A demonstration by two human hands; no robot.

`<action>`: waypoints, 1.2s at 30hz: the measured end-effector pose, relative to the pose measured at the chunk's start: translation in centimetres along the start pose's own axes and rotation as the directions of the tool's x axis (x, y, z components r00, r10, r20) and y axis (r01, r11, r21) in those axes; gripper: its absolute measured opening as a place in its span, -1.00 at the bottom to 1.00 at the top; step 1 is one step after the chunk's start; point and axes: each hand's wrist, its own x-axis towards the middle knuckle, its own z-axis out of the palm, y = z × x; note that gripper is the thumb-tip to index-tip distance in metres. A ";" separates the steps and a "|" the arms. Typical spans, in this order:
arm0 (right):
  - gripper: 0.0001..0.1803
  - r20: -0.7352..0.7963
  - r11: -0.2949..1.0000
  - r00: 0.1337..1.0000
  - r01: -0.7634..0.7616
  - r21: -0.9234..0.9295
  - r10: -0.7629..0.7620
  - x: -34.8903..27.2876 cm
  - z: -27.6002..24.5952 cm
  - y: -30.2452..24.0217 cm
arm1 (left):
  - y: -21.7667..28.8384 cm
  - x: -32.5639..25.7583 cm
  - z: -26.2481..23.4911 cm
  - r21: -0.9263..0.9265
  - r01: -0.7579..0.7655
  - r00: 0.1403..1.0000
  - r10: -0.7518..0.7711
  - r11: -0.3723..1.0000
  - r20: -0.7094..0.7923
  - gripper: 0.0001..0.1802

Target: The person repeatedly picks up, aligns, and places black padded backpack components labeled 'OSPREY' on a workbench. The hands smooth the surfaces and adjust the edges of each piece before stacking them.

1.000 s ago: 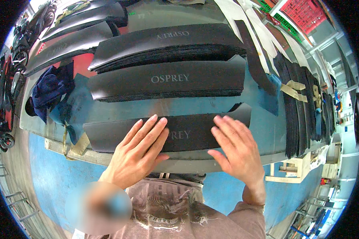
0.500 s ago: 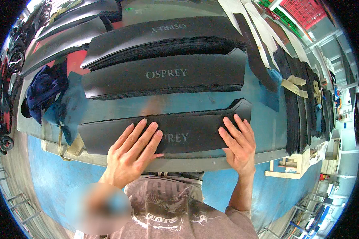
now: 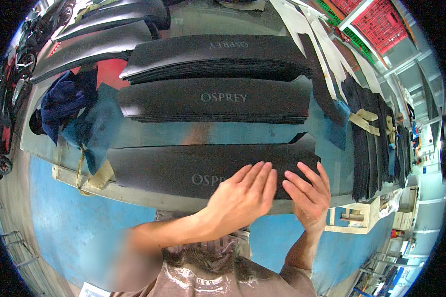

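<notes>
A long black panel with a notched right end and grey lettering lies along the near edge of the table. On its right half rests my left hand, fingers stretched out side by side and covering part of the lettering. My right hand is at the panel's right end, its fingers spread over the surface. Neither hand grips anything. Beyond the panel lies a stack of similar black panels, and a second stack sits farther back.
Dark blue cloth and a blue-grey sheet lie at the left. More black panels are at the far left. Black strips hang over the table's right side, beside white strips. A wooden frame stands below the right edge.
My left hand has slid right across the panel, toward my right hand, uncovering the start of the lettering. My right hand remains near the right end. The view has shifted slightly.
</notes>
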 end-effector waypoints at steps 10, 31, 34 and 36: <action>-0.71 -0.160 0.988 0.975 0.156 0.013 -0.151 1.3 -2.5 2.3 | -8.2 -8.8 -9.8 0.175 0.138 0.990 -0.133 0.975 -0.040 -0.58; -0.42 0.155 0.959 0.978 0.094 0.268 -0.139 9.9 3.8 11.7 | -20.1 -6.6 -13.1 0.224 0.204 0.971 -0.226 0.953 0.076 -0.32; -0.40 0.163 0.967 0.978 0.086 0.242 -0.128 9.9 3.6 11.3 | -19.8 -6.7 -13.3 0.245 0.207 0.968 -0.234 0.947 0.086 -0.32; -0.40 0.164 0.973 0.980 0.076 0.218 -0.113 10.0 3.6 11.3 | -19.6 -6.7 -13.2 0.252 0.200 0.970 -0.228 0.947 0.087 -0.33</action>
